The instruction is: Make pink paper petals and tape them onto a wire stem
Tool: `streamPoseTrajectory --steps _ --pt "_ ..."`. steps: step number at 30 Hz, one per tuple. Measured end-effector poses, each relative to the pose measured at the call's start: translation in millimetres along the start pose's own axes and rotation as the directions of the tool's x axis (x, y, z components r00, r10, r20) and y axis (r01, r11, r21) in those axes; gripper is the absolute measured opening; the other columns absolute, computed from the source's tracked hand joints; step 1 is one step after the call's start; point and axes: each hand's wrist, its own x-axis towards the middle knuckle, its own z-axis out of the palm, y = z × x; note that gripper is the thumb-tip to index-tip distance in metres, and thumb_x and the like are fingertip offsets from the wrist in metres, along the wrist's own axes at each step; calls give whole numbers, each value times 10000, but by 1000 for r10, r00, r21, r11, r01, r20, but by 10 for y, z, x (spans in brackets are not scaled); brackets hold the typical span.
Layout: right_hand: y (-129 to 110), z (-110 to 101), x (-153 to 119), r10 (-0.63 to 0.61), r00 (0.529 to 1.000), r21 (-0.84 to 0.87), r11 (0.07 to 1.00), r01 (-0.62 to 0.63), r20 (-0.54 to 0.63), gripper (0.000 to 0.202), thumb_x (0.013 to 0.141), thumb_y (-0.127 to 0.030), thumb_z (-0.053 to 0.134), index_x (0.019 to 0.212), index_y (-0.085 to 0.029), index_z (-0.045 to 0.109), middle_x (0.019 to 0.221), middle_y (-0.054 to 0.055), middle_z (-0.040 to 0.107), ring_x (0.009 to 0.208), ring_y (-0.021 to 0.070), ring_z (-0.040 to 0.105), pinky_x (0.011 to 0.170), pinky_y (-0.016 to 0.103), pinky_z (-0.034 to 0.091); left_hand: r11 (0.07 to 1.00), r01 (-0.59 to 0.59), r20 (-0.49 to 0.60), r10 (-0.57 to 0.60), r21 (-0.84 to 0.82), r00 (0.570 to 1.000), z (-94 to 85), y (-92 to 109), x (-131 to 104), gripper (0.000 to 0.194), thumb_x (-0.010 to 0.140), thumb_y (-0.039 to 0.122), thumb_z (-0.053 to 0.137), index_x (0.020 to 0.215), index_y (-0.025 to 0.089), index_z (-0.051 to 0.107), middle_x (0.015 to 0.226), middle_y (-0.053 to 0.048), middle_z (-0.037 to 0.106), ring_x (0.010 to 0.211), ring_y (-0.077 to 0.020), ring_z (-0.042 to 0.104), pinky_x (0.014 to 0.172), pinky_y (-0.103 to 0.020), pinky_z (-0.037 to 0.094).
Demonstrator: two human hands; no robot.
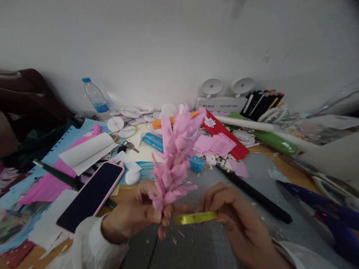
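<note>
A pink paper flower spike (174,160) with many crinkled petals stands upright before me. My left hand (137,215) pinches its base, and a thin dark stem (153,250) runs down below the fingers. Glossy yellow-green tape (195,218) is between thumb and fingers of my right hand (238,215). The tape reaches leftward close to the flower's base; whether it is a roll or a loose strip, and whether it touches the stem, I cannot tell. Both hands are above a grey cutting mat (193,246) sprinkled with scraps.
At left are a phone (92,196), keys (130,147) and a water bottle (97,98). A black rod (255,194) and a blue glue gun (322,209) lie at right. Pink paper squares (215,144), a red strip (235,144) and markers (263,102) are behind.
</note>
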Motion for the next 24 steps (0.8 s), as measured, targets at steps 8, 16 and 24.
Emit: streamPoseTrajectory --steps 8,16,24 --pt "-94 117 -77 -82 995 -99 992 77 -53 59 902 -203 574 924 -255 556 934 20 588 840 145 609 702 259 527 971 -203 -157 182 -128 971 101 -119 65 55 737 238 761 755 213 715 586 80 499 456 -7 437 903 -200 454" --pt "-175 123 -68 -17 999 -26 1000 16 -40 91 899 -220 572 969 -273 593 936 33 622 843 165 617 692 265 533 964 -177 -120 155 -197 981 91 -153 37 38 764 253 738 789 230 721 632 87 501 398 16 339 922 -139 434" --pt "-168 109 -96 87 996 9 996 -87 22 196 852 -263 634 1035 -317 588 967 27 599 879 188 579 791 312 502 952 -166 -137 134 -259 981 101 -175 50 53 742 203 757 785 206 725 656 76 562 450 14 444 937 -144 432"
